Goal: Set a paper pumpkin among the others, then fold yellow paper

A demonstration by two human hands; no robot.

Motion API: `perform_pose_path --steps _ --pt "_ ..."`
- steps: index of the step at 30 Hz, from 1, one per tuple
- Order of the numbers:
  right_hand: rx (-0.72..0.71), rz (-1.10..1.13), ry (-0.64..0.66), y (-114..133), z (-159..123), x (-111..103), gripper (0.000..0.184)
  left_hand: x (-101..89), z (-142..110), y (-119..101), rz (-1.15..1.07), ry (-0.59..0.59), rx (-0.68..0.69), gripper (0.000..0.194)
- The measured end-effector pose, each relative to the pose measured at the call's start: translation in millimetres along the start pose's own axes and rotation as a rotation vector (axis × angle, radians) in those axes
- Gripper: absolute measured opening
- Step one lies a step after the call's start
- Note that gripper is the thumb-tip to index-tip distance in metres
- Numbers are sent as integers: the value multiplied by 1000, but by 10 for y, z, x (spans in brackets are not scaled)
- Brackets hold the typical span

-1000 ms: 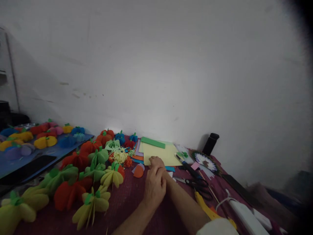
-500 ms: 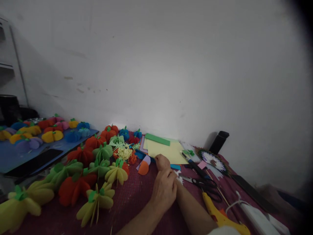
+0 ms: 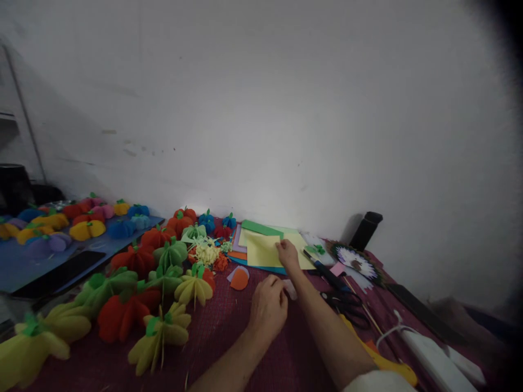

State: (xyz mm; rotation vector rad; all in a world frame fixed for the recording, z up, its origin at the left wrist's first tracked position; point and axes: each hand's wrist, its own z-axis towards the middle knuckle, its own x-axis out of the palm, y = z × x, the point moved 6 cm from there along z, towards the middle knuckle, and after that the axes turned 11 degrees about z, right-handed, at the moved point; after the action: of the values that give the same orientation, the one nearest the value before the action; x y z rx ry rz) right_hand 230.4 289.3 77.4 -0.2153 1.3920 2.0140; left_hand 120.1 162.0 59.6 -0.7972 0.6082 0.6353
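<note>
Yellow was the sheet [image 3: 261, 251] that the person had by its right edge, far across the table, over a pile of other coloured sheets. The right hand [image 3: 288, 254] gripped that edge between thumb and fingers. Nearer and a little to the left, the left hand [image 3: 268, 305] was low over the dark red cloth [image 3: 216, 326], fingers curled; I could not tell whether they pinched anything. A small whitish scrap [image 3: 290, 289] was just beside its fingertips, close to the right forearm.

A green strip [image 3: 261, 228] lay behind the yellow sheet, and blue paper [image 3: 267, 267] showed along its near edge. To the left lay an orange rounded piece [image 3: 239, 280], partly over a purple one, with a heap of pale shreds [image 3: 205, 252] farther left. Pumpkin-shaped ornaments in red, green and yellow crowded the left side, while more stood on a blue board [image 3: 14, 264] beyond, near a flat black object [image 3: 61, 274].

On the right I saw black-handled scissors [image 3: 352, 314], with a yellow tool [image 3: 392, 367] nearer, partly hidden by the right arm. Farther back, a black cylinder [image 3: 366, 231] leaned near the wall [image 3: 261, 109].
</note>
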Motion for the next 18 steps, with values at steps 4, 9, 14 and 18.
perform_pose_path --steps 4,9,14,18 --pt "9 159 -133 12 206 -259 31 47 10 83 13 21 -42 23" --pt "-43 361 -233 54 389 -490 40 119 15 195 29 60 -111 21" --pt "-103 562 -273 273 434 -704 39 108 55 323 -98 23 -217 22" --pt "-120 858 -233 601 233 -912 30 155 112 509 -403 36 -395 24"
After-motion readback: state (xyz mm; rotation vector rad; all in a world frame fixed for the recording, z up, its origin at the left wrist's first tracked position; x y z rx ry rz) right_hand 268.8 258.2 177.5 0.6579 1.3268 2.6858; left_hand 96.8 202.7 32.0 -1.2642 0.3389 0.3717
